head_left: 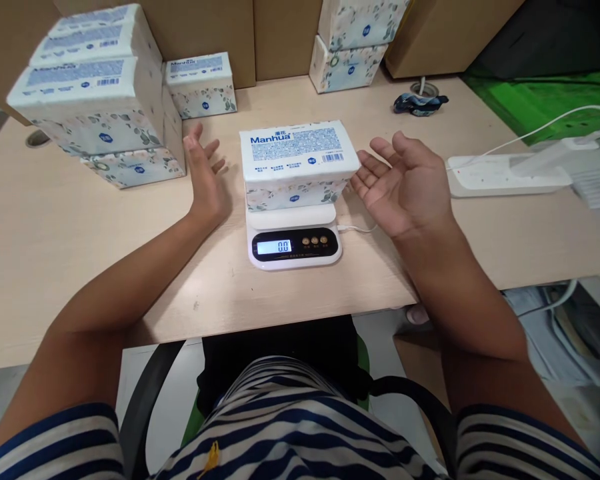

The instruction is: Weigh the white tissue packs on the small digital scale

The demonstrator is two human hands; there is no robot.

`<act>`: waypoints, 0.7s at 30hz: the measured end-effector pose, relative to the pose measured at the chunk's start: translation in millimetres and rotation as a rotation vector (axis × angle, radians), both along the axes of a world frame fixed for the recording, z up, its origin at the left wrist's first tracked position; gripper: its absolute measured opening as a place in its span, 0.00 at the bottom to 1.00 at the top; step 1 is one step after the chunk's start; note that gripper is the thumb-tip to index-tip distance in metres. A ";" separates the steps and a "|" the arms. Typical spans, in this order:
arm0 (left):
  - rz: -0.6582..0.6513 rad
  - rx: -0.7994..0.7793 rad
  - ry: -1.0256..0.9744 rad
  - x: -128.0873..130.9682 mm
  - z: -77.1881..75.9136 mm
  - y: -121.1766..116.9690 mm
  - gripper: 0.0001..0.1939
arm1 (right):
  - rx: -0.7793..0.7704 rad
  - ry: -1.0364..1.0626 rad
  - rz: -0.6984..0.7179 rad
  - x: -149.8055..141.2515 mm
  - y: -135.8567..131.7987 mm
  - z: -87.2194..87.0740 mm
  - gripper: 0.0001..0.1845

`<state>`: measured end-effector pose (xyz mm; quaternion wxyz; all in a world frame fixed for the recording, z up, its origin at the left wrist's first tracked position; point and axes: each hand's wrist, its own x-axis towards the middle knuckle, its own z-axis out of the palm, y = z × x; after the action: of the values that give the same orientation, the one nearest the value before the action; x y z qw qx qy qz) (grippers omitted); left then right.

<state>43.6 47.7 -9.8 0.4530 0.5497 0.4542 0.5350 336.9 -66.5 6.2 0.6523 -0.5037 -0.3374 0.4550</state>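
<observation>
A white tissue pack (300, 160) with blue "Manhua" print and a floral front rests on a white digital kitchen scale (293, 219). The lit display (274, 247) reads 0.0. To the left of the pack, my left hand (206, 173) is open, palm turned inward, with a gap between it and the pack. On the other side my right hand (405, 180) is open, palm up and fingers apart. Its fingertips come close to the pack's right edge; whether they touch it I cannot tell. Neither hand holds anything.
Stacked tissue packs (95, 110) stand at the left, with a single pack (201, 85) beside them. Another stack (353, 50) is at the back. A dark crumpled item (419, 103) lies near a cable hole. A white power strip (510, 177) with cables sits at the right.
</observation>
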 end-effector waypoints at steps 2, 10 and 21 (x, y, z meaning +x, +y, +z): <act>0.019 0.035 0.049 1.7 6.2 -7.8 0.54 | 0.016 -0.024 -0.015 3.4 1.7 -2.6 0.29; -0.039 0.268 -0.044 6.2 -19.0 -9.2 0.52 | 0.027 -0.093 -0.029 8.0 4.8 -13.7 0.32; -0.120 0.402 0.128 4.7 -30.0 -30.5 0.47 | 0.118 -0.428 0.052 3.2 9.9 -26.8 0.43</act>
<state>48.3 17.1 -39.8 0.3355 0.6880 0.3327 0.5509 340.0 -56.6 -20.6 0.5822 -0.5409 -0.5070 0.3339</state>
